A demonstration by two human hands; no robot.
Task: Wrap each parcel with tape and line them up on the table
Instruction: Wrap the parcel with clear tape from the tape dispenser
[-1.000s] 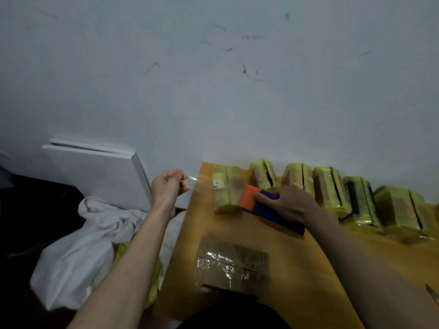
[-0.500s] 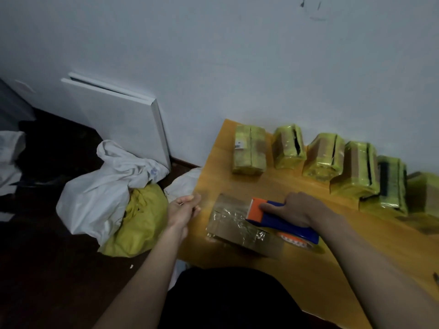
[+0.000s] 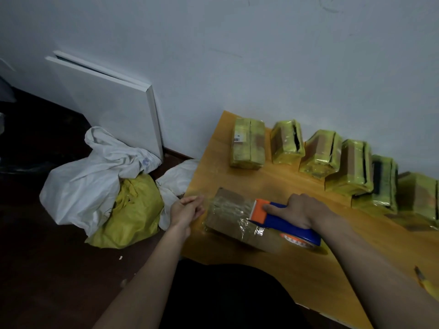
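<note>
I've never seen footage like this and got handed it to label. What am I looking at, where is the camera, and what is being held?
No machine here: a person works with bare hands, filmed by a wide-angle camera worn on the head, looking down. The right hand grips a blue and orange tape dispenser pressed onto a brown parcel lying on the yellow table. The left hand, at the parcel's left end, seems to pinch the clear tape, though the tape is hard to see. Along the wall stands a row of yellow-taped parcels. On the floor to the left lie white and yellow bags and a leaning white board.
</note>
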